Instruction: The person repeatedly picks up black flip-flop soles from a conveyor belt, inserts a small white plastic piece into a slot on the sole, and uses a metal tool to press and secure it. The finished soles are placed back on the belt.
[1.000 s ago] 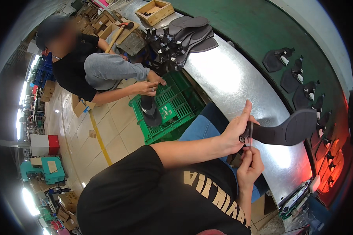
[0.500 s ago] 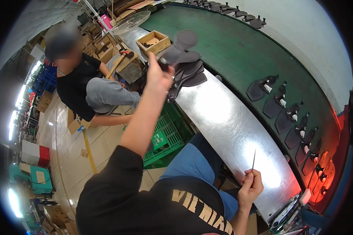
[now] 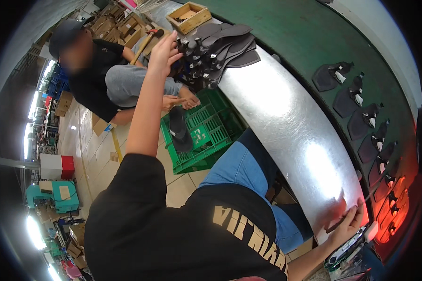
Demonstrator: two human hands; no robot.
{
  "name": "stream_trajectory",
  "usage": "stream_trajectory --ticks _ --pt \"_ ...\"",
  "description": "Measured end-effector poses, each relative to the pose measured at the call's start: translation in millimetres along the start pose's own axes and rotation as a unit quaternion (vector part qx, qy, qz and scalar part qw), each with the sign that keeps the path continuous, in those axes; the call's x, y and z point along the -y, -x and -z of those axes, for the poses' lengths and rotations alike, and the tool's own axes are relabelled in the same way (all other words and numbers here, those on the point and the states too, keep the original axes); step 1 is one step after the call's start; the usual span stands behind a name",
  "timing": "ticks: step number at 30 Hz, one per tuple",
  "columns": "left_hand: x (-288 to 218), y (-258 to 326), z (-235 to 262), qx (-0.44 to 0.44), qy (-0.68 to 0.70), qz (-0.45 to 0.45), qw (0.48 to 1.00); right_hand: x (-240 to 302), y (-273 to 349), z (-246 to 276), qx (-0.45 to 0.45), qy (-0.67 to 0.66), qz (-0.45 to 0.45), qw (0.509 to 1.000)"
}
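Note:
My left hand (image 3: 163, 54) is raised, fingers apart and with nothing in it, just left of a heap of dark grey sandal parts (image 3: 227, 44). These flat, sole-shaped pieces with black straps overlap on the far end of the shiny metal bench (image 3: 272, 100). At the bench's near right end, my right hand (image 3: 349, 224) is closed round a thin pointed tool (image 3: 376, 187) like an awl. Its tip points toward the green belt (image 3: 286, 23), where a row of similar sandal pieces (image 3: 363, 121) lies.
A wooden box (image 3: 190, 16) of small dark bits stands beyond the heap. To the left, a co-worker (image 3: 96, 75) sits by a hammer (image 3: 145, 44). A green crate (image 3: 206, 126) with a dark sandal (image 3: 179, 129) on it stands below. Red light falls on the belt's near end.
My left hand has let go of a dark sandal part at the heap, and its fingers have spread. My right hand has moved right with the pointed tool, toward the belt. The view has shifted.

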State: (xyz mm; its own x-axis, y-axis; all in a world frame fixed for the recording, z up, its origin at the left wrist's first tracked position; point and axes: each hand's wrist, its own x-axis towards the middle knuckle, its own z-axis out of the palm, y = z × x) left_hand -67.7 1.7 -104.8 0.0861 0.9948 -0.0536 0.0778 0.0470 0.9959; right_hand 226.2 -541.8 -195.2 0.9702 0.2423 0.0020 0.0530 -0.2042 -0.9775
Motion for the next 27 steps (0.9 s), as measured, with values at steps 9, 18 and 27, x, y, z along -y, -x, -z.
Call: stream_trajectory --ticks 9,18,27 --pt "13 72 -182 0.267 -0.043 -0.208 0.940 -34 -31 43 -0.154 0.465 0.157 0.858" --pt "82 43 -390 0.369 -0.331 -0.412 0.765 -29 -26 24 -0.189 0.516 0.306 0.778" --pt "119 59 -373 0.225 -0.322 -0.519 0.759 -34 -26 28 -0.141 0.449 0.249 0.846"
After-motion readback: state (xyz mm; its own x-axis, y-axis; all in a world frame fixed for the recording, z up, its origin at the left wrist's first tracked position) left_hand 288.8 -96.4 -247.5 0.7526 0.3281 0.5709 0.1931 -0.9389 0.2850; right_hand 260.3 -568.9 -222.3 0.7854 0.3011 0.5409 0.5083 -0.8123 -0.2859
